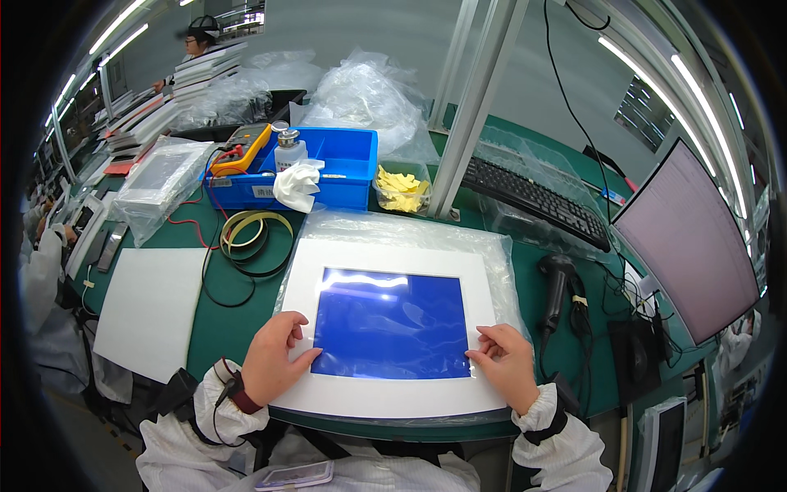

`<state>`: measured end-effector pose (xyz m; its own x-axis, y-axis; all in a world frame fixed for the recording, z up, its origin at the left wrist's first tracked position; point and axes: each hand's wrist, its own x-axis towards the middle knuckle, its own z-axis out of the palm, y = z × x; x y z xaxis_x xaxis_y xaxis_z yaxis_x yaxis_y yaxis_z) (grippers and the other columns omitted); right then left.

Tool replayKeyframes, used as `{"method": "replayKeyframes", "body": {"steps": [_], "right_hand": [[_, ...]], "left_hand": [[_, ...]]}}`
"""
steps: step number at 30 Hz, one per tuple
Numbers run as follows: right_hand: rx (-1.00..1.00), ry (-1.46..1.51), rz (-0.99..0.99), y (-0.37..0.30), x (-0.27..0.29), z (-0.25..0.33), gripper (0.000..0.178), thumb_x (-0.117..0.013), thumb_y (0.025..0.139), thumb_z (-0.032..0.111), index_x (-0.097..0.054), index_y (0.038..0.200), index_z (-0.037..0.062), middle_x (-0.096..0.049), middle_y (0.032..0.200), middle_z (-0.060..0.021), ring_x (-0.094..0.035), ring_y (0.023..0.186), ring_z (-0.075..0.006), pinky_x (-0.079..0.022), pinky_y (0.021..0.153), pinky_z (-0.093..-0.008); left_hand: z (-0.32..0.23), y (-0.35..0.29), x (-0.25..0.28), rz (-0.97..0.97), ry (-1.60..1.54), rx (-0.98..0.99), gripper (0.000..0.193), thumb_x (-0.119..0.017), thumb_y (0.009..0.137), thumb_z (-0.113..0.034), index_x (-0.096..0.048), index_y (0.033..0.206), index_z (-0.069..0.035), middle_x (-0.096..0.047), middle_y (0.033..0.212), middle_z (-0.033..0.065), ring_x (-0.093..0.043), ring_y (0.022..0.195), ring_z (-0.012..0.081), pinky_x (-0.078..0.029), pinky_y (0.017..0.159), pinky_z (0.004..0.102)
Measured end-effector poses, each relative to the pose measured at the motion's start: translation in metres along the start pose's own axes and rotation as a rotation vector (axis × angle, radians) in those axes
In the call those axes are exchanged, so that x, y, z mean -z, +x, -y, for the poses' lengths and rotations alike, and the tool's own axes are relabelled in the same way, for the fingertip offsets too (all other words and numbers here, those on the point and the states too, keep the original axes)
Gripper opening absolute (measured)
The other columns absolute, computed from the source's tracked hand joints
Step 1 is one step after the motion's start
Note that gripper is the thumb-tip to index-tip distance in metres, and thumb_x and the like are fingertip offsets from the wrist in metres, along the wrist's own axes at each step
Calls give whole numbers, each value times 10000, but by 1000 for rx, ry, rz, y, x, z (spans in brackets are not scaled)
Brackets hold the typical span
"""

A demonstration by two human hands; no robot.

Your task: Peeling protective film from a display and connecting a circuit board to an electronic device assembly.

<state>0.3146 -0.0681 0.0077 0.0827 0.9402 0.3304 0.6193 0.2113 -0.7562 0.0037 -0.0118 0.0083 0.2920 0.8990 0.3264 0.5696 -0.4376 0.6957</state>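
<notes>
A flat panel with a wide white frame point(373, 398) and a glossy blue, film-like middle point(393, 328) lies in front of me. Wrinkled clear plastic wrap point(393, 225) is spread under it. My left hand point(279, 359) rests at the frame's left side, its thumb by the lower left corner of the blue area and its other fingers bent but apart from the thumb. On the opposite side, my right hand point(506, 365) has its thumb at the blue area's lower right edge, forefinger apart from it. Neither hand visibly grips anything.
Behind stands a blue bin point(348, 172) with a yellow multimeter point(242, 152), a pump bottle point(289, 152) and a white cloth point(297, 184). Yellow scraps fill a clear tub point(402, 190). Right are a keyboard point(537, 201), scanner point(556, 287) and monitor point(693, 242); left, a white board point(152, 307).
</notes>
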Motion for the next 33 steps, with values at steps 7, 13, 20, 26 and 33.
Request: {"method": "replayKeyframes", "body": {"steps": [7,13,20,26,33], "right_hand": [[108,-156,-20,2,14,21,201,-594,723,14,-576,918,-31,-527,844,-120,-533,678,-199,-440,596,-253],[363,-318,307,-3,8,51,389,-577,774,201,-495,1085,-18,-460,1151,-177,-440,1057,-327,-363,869,-372],[431,-519,562,-12,-6,58,537,-443,833,417,-415,1194,20,-348,1292,-154,-307,1203,-311,-247,966,-452],[432,-559,602,-11,-14,56,593,-407,829,479,-393,1214,28,-309,1321,-143,-275,1225,-305,-223,973,-479],[520,-578,613,3,-25,56,607,-418,827,466,-377,1218,3,-293,1328,-151,-271,1226,-305,-237,961,-486]], "left_hand": [[-16,2,13,94,70,-42,344,-666,641,-72,-501,938,-16,-513,831,101,-505,686,207,-427,607,275],[-19,5,20,360,209,-422,522,-593,753,-357,-458,1136,-28,-417,1216,164,-379,1143,318,-307,926,427],[-17,8,9,645,401,-506,689,-413,790,-559,-314,1285,-90,-229,1353,158,-170,1271,323,-137,1001,516],[-14,14,8,627,454,-581,695,-341,808,-588,-320,1281,-80,-244,1349,156,-177,1275,297,-149,994,532],[-18,31,-2,704,436,-638,690,-346,801,-588,-271,1312,-129,-193,1377,132,-143,1282,306,-121,992,545]]}}
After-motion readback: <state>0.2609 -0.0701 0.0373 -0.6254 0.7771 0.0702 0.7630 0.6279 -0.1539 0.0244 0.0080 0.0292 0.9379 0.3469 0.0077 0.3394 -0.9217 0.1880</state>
